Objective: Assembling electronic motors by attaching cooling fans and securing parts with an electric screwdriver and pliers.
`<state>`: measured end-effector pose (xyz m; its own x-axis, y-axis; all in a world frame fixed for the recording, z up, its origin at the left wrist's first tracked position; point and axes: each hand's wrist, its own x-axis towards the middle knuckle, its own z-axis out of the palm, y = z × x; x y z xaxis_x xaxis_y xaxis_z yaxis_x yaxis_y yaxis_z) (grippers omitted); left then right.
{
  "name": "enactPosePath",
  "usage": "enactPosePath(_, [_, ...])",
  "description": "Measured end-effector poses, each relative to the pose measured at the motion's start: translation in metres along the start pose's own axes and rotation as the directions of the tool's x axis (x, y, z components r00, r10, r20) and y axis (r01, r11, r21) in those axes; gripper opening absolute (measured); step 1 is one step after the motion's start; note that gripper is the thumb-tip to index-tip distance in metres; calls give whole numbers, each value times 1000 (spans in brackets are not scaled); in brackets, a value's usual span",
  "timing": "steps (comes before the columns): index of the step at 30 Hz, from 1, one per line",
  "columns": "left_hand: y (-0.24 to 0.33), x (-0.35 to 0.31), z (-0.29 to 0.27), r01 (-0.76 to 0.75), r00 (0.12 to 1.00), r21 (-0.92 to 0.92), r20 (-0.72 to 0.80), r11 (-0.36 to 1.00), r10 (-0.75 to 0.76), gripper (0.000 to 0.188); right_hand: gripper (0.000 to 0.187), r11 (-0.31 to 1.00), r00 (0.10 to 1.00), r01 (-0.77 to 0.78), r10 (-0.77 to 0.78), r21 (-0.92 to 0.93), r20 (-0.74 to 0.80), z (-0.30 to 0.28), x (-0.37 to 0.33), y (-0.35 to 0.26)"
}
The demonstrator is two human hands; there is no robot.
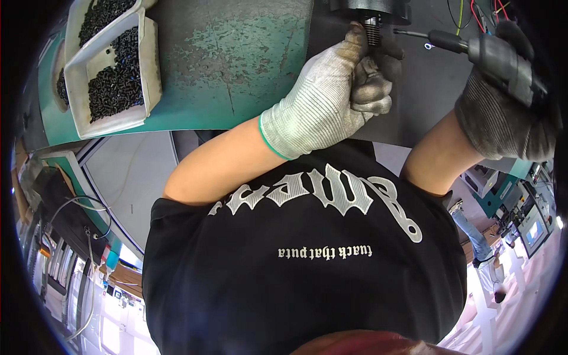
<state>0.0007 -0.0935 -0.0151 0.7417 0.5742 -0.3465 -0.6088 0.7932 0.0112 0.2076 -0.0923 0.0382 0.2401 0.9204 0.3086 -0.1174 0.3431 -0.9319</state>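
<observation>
My left hand (331, 89), in a whitish knit glove with blackened fingertips, is at the top centre. Its thumb and index finger close around a black ribbed shaft (372, 32), which looks like a coil or thread. The other fingers are curled in. That shaft sticks out of a black round part (373, 8) cut off by the top edge. On the right, my right hand (503, 109), in a dark grey glove, grips a power screwdriver (500, 62). Its thin bit points left, its tip just right of the ribbed shaft; whether they touch I cannot tell.
Two whitish bins (151, 71) of small black screws stand at the left of the worn green bench (236, 65). Red, yellow and green wires (473, 12) and a ring terminal (429, 46) lie at the top right. Another person (488, 260) is in the right background.
</observation>
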Motion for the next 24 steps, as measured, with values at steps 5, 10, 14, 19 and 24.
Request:
enactPosePath(5, [-3, 3, -1, -91, 995, 130, -36, 987, 97, 40, 34, 998, 999, 49, -48, -26, 5, 25, 5, 2])
enactPosePath(10, [1, 2, -4, 8, 1000, -74, -25, 997, -10, 39, 31, 994, 995, 95, -95, -46, 3, 34, 5, -5])
enactPosePath(14, [0, 4, -4, 0, 1000, -26, -14, 1000, 0, 37, 29, 989, 991, 133, -133, -59, 0, 34, 10, -6])
enactPosePath(19, [-6, 7, -10, -41, 998, 25, 53, 999, 40, 35, 27, 981, 983, 183, -183, -68, 5, 46, 11, -10])
enactPosePath(24, [-8, 6, -7, -134, 990, 284, 3, 949, 139, 34, 24, 973, 975, 223, -223, -64, 9, 41, 14, -17])
